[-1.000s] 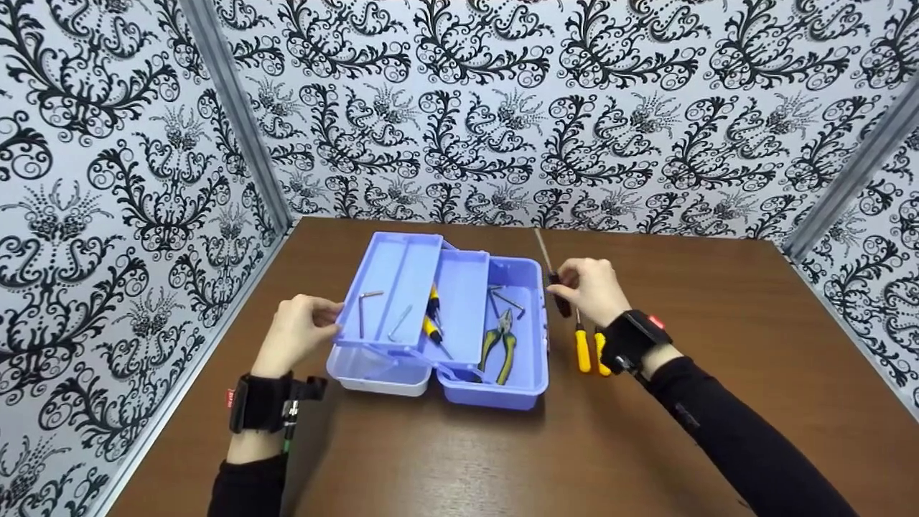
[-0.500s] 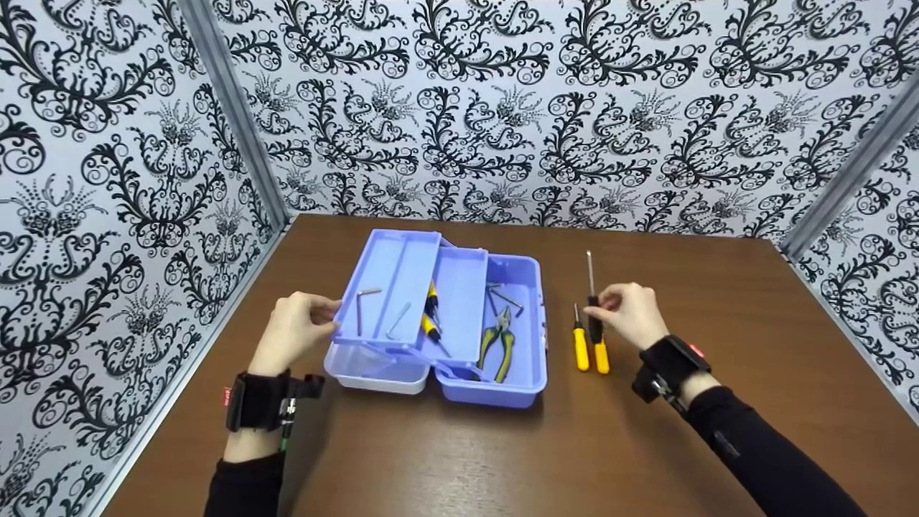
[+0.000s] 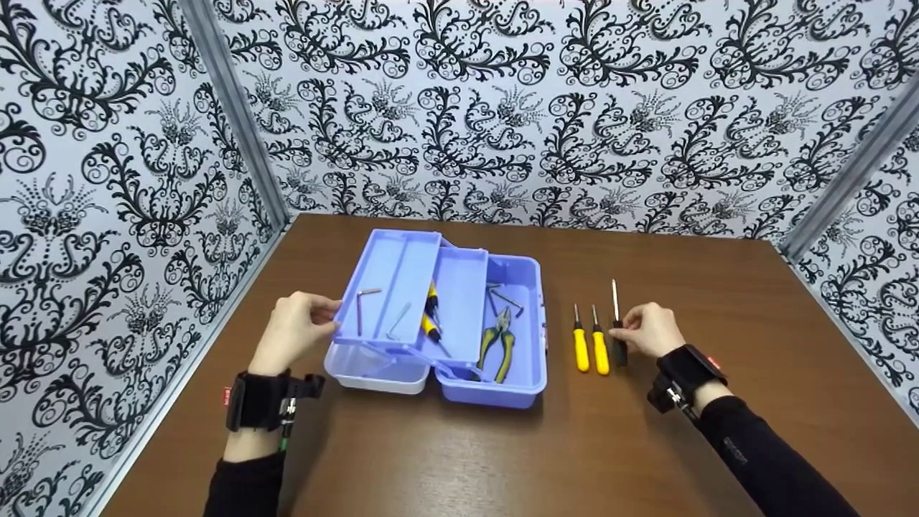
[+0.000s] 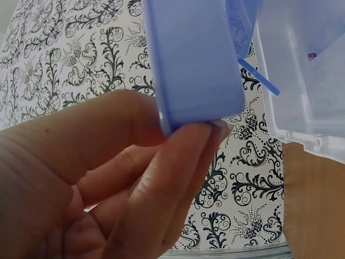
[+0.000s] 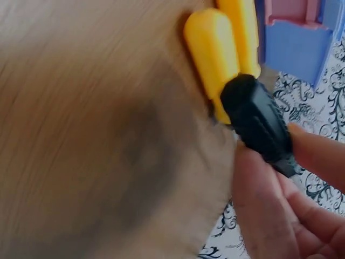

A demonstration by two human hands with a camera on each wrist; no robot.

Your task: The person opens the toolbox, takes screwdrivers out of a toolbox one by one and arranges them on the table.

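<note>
In the head view my right hand [image 3: 650, 330] pinches a black-handled screwdriver [image 3: 619, 345] between thumb and fingers, its shaft pointing to the back. Just left of it two yellow-handled screwdrivers [image 3: 600, 352] lie side by side on the table. The right wrist view shows the black handle [image 5: 256, 116] close over a yellow handle [image 5: 210, 46]. My left hand [image 3: 293, 330] pinches the near left corner of the upper tray [image 3: 391, 266] of a lilac toolbox [image 3: 495, 395], whose tiers are spread out. The left wrist view shows the tray corner [image 4: 199, 70] between thumb and fingers.
Pliers [image 3: 499, 348] and several hex keys [image 3: 508, 300] lie in the toolbox base and upper tray. Yellow-and-black screwdrivers [image 3: 431, 328] rest in the middle tray. The whitish lid [image 3: 380, 384] sits below the upper tray. A patterned wall [image 3: 517, 143] bounds the brown table [image 3: 467, 459].
My right hand has carried the black-handled screwdriver from beside the toolbox rightward and nearer, past the two yellow ones. My left hand has kept its grip on the tray.
</note>
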